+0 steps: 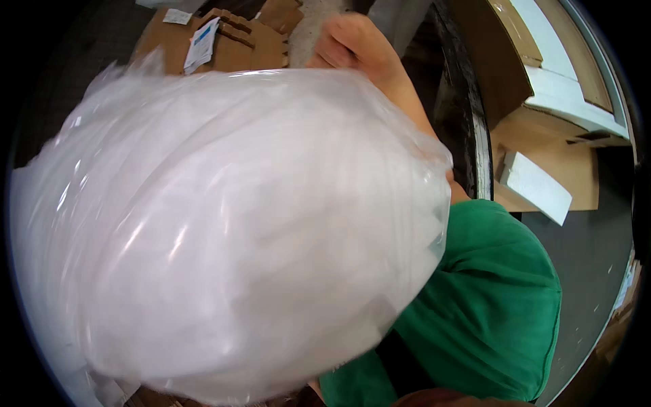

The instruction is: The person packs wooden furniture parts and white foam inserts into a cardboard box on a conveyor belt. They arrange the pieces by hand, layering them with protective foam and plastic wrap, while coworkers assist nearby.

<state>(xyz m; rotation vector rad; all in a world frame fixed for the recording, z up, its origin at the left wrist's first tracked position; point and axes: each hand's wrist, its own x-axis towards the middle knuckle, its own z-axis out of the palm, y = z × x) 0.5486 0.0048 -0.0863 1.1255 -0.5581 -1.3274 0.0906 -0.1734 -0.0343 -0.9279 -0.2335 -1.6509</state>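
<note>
A large, puffy bundle in clear plastic wrap [258,224], white inside, fills most of the head view close in front of me. Its film shines and wrinkles, with loose folds at the far left. My right arm reaches from a green sleeve [498,292] along the bundle's right side. At the far edge my right hand [351,42] has its fingers curled in, slightly blurred, against the bundle. Whatever those fingers may grip is hidden. No part of my left hand shows; the bundle covers that side.
Flattened brown cardboard [169,47] with a white printed slip [201,45] lies beyond the bundle. To the right, a white foam block [536,186] rests by an open cardboard box [556,152] on a dark grey surface [593,271]. A dark worn edge [468,102] runs beside my arm.
</note>
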